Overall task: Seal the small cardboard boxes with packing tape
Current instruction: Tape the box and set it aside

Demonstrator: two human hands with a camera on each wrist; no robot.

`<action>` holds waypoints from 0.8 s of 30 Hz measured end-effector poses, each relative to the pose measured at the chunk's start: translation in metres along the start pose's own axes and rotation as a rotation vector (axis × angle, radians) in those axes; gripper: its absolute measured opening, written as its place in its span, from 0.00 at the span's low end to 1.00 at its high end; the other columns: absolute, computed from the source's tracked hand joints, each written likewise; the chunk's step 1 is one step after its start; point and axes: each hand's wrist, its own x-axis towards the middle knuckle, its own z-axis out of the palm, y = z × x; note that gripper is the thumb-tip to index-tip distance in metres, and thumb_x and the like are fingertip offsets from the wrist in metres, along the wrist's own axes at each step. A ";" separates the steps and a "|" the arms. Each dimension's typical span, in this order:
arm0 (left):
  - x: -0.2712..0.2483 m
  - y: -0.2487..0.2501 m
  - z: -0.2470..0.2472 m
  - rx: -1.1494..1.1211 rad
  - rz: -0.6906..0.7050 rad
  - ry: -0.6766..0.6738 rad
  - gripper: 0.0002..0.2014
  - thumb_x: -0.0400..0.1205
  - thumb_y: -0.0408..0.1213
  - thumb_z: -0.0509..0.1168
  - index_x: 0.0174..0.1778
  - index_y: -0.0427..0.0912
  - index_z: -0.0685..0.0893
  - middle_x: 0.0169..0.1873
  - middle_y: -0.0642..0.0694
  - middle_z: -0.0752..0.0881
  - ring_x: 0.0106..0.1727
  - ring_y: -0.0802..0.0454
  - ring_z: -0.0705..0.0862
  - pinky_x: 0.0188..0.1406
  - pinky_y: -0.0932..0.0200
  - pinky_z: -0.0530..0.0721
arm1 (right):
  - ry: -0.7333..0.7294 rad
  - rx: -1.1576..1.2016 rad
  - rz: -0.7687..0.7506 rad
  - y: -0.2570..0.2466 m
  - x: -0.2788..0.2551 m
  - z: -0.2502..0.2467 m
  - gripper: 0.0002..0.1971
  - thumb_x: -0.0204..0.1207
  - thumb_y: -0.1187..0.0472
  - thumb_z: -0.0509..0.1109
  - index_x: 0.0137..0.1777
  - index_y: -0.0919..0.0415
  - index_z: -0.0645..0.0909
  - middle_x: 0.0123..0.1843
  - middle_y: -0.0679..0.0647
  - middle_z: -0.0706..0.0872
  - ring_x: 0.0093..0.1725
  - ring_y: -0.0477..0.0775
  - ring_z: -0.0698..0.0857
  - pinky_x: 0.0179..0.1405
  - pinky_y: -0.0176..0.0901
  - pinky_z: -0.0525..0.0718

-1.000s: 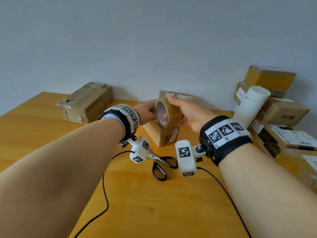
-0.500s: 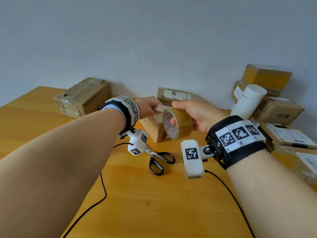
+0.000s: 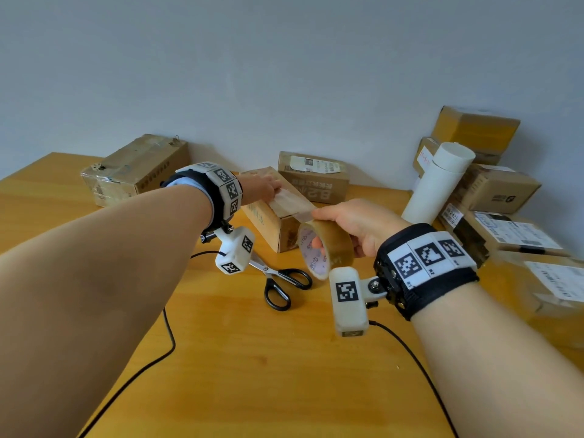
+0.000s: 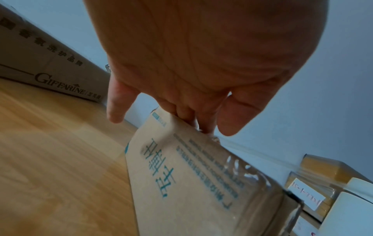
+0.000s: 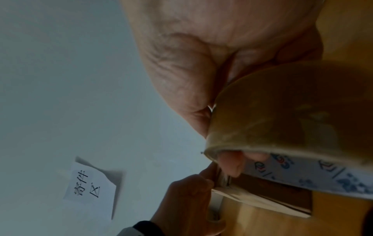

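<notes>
From the head camera, my left hand (image 3: 260,191) lies on the far end of the small cardboard box (image 3: 278,216) in the middle of the wooden table (image 3: 252,358), fingers laid flat on the tape end there. My right hand (image 3: 357,226) grips the roll of packing tape (image 3: 325,248), thumb over the top and fingers through its core, held just off the box's near end. A strip of tape (image 3: 292,202) runs from the roll along the box top to my left fingers. Black-handled scissors (image 3: 281,281) lie on the table just in front of the box. A larger box (image 3: 136,170) sits far left, another labelled box (image 3: 314,177) is behind, and a white tube (image 3: 439,181) leans among stacked boxes (image 3: 493,191) on the right.

On the left wrist camera, my fingers (image 4: 187,115) are stretched out, tips pressing on the box's top edge (image 4: 181,175); the thumb hangs free.

On the right wrist camera, my fingers curl round the roll (image 5: 282,111), one fingertip (image 5: 230,164) showing inside the core. Beyond it, my left hand (image 5: 187,199) presses on the box.
</notes>
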 end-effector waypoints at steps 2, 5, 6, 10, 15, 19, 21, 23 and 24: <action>0.005 0.004 0.000 0.037 0.004 -0.001 0.25 0.90 0.30 0.51 0.85 0.37 0.58 0.84 0.37 0.60 0.84 0.39 0.61 0.80 0.46 0.58 | -0.005 0.000 0.006 0.004 0.001 0.000 0.15 0.86 0.48 0.69 0.60 0.59 0.83 0.39 0.55 0.95 0.35 0.50 0.91 0.37 0.43 0.86; 0.012 0.006 -0.001 0.095 0.036 -0.019 0.26 0.90 0.32 0.53 0.85 0.35 0.58 0.83 0.35 0.61 0.82 0.37 0.65 0.77 0.45 0.63 | -0.017 -0.014 0.019 0.008 0.002 0.002 0.14 0.87 0.49 0.67 0.60 0.59 0.82 0.38 0.55 0.95 0.35 0.50 0.91 0.37 0.43 0.86; 0.010 0.006 -0.003 0.092 0.014 -0.026 0.25 0.91 0.33 0.53 0.85 0.35 0.58 0.83 0.35 0.61 0.83 0.38 0.64 0.78 0.45 0.62 | -0.019 -0.018 0.024 0.009 0.002 0.002 0.14 0.87 0.48 0.67 0.60 0.59 0.82 0.38 0.55 0.95 0.35 0.50 0.91 0.37 0.43 0.86; -0.013 -0.003 0.003 -0.011 0.072 0.008 0.27 0.93 0.47 0.45 0.87 0.40 0.57 0.87 0.40 0.54 0.87 0.40 0.51 0.84 0.44 0.50 | -0.015 -0.012 0.029 0.011 0.003 0.001 0.12 0.87 0.49 0.68 0.58 0.58 0.82 0.37 0.55 0.94 0.31 0.49 0.91 0.32 0.41 0.86; -0.019 -0.013 0.020 -0.061 0.087 0.055 0.30 0.89 0.55 0.49 0.88 0.54 0.51 0.88 0.44 0.45 0.87 0.40 0.39 0.84 0.38 0.44 | -0.022 -0.036 0.066 0.013 0.008 0.002 0.14 0.86 0.48 0.68 0.59 0.59 0.83 0.39 0.55 0.95 0.34 0.51 0.91 0.42 0.47 0.89; -0.024 -0.009 0.017 -0.104 0.098 0.026 0.34 0.85 0.57 0.45 0.88 0.50 0.55 0.88 0.41 0.45 0.87 0.39 0.40 0.86 0.39 0.45 | -0.045 -0.014 0.122 0.018 0.013 0.005 0.15 0.87 0.49 0.66 0.57 0.61 0.83 0.35 0.54 0.94 0.35 0.52 0.89 0.56 0.52 0.88; -0.024 -0.009 0.015 -0.029 0.077 0.005 0.41 0.76 0.59 0.43 0.87 0.51 0.54 0.87 0.39 0.42 0.87 0.35 0.39 0.84 0.33 0.48 | -0.048 -0.008 0.142 0.018 0.014 0.006 0.16 0.87 0.49 0.65 0.58 0.63 0.84 0.34 0.54 0.93 0.35 0.52 0.89 0.60 0.53 0.87; -0.023 -0.006 0.013 -0.060 -0.002 0.009 0.35 0.83 0.57 0.45 0.88 0.52 0.51 0.87 0.39 0.41 0.87 0.35 0.39 0.84 0.31 0.48 | -0.051 -0.002 0.157 0.018 0.017 0.005 0.17 0.87 0.49 0.66 0.59 0.64 0.84 0.34 0.54 0.93 0.35 0.53 0.88 0.65 0.56 0.85; -0.025 -0.004 0.012 -0.048 -0.010 0.014 0.32 0.87 0.55 0.48 0.88 0.53 0.50 0.87 0.40 0.41 0.87 0.36 0.39 0.84 0.31 0.47 | -0.051 0.000 0.164 0.018 0.018 0.005 0.18 0.87 0.49 0.66 0.60 0.64 0.84 0.34 0.55 0.93 0.36 0.54 0.88 0.67 0.56 0.85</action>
